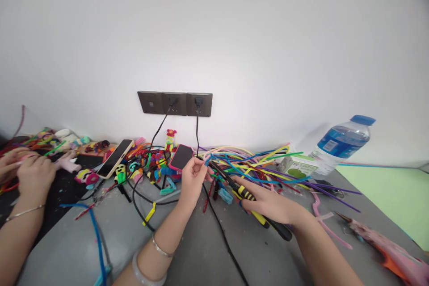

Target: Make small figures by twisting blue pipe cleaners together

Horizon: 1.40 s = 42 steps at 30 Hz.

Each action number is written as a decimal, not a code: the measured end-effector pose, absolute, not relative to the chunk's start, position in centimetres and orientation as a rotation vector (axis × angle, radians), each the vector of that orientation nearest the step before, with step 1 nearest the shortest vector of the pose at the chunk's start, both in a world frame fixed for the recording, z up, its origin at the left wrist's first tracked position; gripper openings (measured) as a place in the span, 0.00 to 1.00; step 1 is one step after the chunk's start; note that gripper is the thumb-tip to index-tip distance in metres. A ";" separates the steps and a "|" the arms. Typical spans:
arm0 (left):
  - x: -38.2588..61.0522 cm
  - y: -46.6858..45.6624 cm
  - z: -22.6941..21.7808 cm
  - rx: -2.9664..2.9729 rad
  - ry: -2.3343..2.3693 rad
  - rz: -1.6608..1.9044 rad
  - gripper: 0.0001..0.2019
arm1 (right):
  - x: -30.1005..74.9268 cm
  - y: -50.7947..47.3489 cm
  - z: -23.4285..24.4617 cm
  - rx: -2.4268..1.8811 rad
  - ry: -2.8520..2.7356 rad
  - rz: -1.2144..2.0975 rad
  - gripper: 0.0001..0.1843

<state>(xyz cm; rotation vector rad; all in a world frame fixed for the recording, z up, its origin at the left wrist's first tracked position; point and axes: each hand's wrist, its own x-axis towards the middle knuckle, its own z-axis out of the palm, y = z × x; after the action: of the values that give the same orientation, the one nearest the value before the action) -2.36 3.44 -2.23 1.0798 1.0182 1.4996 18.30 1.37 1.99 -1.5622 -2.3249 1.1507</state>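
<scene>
Hands in the head camera's view work near the middle of the grey table (201, 254), towards its back edge. The left hand (191, 181) pinches the end of a blue pipe cleaner (208, 159) between thumb and fingertips, just above the tabletop. The right hand (270, 204) is closed around the handle of a black-and-yellow tool (248, 195), whose dark tip points at the pinched end and sits just beside it. The blue pipe cleaner runs back into a tangled pile of coloured pipe cleaners (258, 161) along the back edge, to the right of a pink phone (181, 156). A black cable (221, 230) drops from the wall sockets (174, 103) and crosses the table between the two forearms. Towards the right back corner are a green box (297, 166) and a water bottle (342, 142). At the left edge another person's hands (31, 174) are curled over small pieces
</scene>
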 end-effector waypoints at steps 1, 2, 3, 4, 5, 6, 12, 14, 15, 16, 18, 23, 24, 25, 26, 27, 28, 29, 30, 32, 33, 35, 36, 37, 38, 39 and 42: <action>-2.3 3.4 -2.2 1.095 1.017 1.498 0.13 | 18.3 1.4 2.0 -1.572 -2.321 1.177 0.43; -2.3 3.4 -2.2 1.111 1.016 1.496 0.13 | 18.3 1.4 2.0 -1.589 -2.308 1.211 0.43; -2.3 3.3 -2.2 1.130 1.014 1.492 0.12 | 18.3 1.4 1.9 -1.595 -2.298 1.236 0.44; -2.2 3.3 -2.3 1.149 1.013 1.486 0.12 | 18.4 1.4 1.9 -1.572 -2.299 1.232 0.44; -2.2 3.2 -2.3 1.168 1.012 1.476 0.12 | 18.4 1.4 1.9 -1.539 -2.306 1.219 0.43; -2.2 3.2 -2.4 1.185 1.012 1.465 0.12 | 18.4 1.5 1.8 -1.504 -2.314 1.201 0.43; -2.0 3.0 -2.4 1.224 1.013 1.433 0.12 | 18.4 1.6 1.6 -1.425 -2.266 1.167 0.40; -1.9 2.9 -2.4 1.228 1.011 1.427 0.11 | 18.4 1.5 1.6 -1.445 -2.209 1.190 0.40; -1.9 2.9 -2.3 1.230 1.012 1.425 0.11 | 18.4 1.5 1.6 -1.453 -2.185 1.203 0.40; -1.9 2.9 -2.3 1.231 1.011 1.424 0.11 | 18.4 1.4 1.6 -1.459 -2.168 1.214 0.40; -1.9 2.9 -2.3 1.235 1.009 1.419 0.11 | 18.4 1.5 1.6 -1.473 -2.152 1.225 0.40; -2.0 2.7 -2.3 1.275 0.978 1.360 0.10 | 18.7 1.7 1.2 -1.496 -2.160 1.204 0.42; -2.0 2.7 -2.3 1.283 0.974 1.349 0.10 | 18.7 1.7 1.2 -1.499 -2.167 1.206 0.43; -2.0 2.7 -2.4 1.288 0.971 1.342 0.10 | 18.7 1.8 1.2 -1.502 -2.173 1.211 0.43; -2.0 2.6 -2.4 1.292 0.970 1.340 0.10 | 18.8 1.8 1.2 -1.505 -2.179 1.217 0.43; -2.0 2.6 -2.4 1.293 0.970 1.339 0.10 | 18.8 1.8 1.3 -1.507 -2.185 1.222 0.44; -2.0 2.6 -2.4 1.293 0.971 1.339 0.10 | 18.9 1.8 1.4 -1.508 -2.192 1.222 0.44; -2.0 2.6 -2.4 1.291 0.973 1.339 0.10 | 18.9 1.8 1.5 -1.508 -2.200 1.219 0.44; -2.0 2.6 -2.4 1.290 0.975 1.338 0.10 | 19.0 1.8 1.6 -1.508 -2.208 1.214 0.44; -2.0 2.6 -2.4 1.290 0.981 1.333 0.10 | 19.1 1.8 1.7 -1.511 -2.224 1.205 0.43; -2.0 2.6 -2.3 1.289 0.984 1.330 0.10 | 19.2 1.8 1.8 -1.512 -2.230 1.199 0.42; -1.9 2.6 -2.3 1.288 0.987 1.322 0.10 | 19.2 1.8 1.8 -1.502 -2.233 1.173 0.41; -1.9 2.6 -2.3 1.286 0.985 1.320 0.10 | 19.2 1.8 1.8 -1.491 -2.232 1.154 0.41; -1.9 2.6 -2.2 1.285 0.978 1.319 0.11 | 19.2 1.8 1.7 -1.479 -2.234 1.138 0.40; -1.9 2.6 -2.2 1.286 0.972 1.320 0.11 | 19.2 1.8 1.6 -1.467 -2.237 1.127 0.40; -1.9 2.6 -2.2 1.286 0.968 1.323 0.10 | 19.3 1.8 1.6 -1.457 -2.242 1.122 0.40; -1.8 2.6 -2.2 1.284 0.975 1.333 0.10 | 19.5 1.9 1.3 -1.438 -2.264 1.125 0.41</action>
<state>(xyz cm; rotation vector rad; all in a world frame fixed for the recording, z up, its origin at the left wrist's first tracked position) -1.84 2.59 -2.19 1.2842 0.9746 1.3330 19.52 1.93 1.29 -1.4378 -2.2639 1.1255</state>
